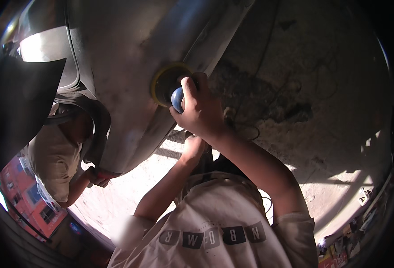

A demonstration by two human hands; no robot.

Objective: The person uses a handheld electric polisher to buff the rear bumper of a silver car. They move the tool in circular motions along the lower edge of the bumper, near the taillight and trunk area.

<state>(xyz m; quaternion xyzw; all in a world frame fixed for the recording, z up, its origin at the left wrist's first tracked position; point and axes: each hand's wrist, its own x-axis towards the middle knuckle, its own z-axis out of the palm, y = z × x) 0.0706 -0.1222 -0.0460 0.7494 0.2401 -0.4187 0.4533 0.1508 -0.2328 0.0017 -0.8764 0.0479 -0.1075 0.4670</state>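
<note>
A car body panel with a dull, bare-looking surface fills the upper middle. Against its lower edge sits the round, yellow-rimmed pad of a power sander or polisher. My right hand is closed over the tool's head, fingers around its rounded blue part. Lower and closer to my body, my left hand is wrapped around the rear part of the same tool, mostly hidden by the hand itself and my right forearm.
At left, a person in a light shirt stands by the wheel-arch opening, one hand at the panel's lower edge near something red. A thin cable loops on the stained concrete floor. Cluttered items lie at lower right.
</note>
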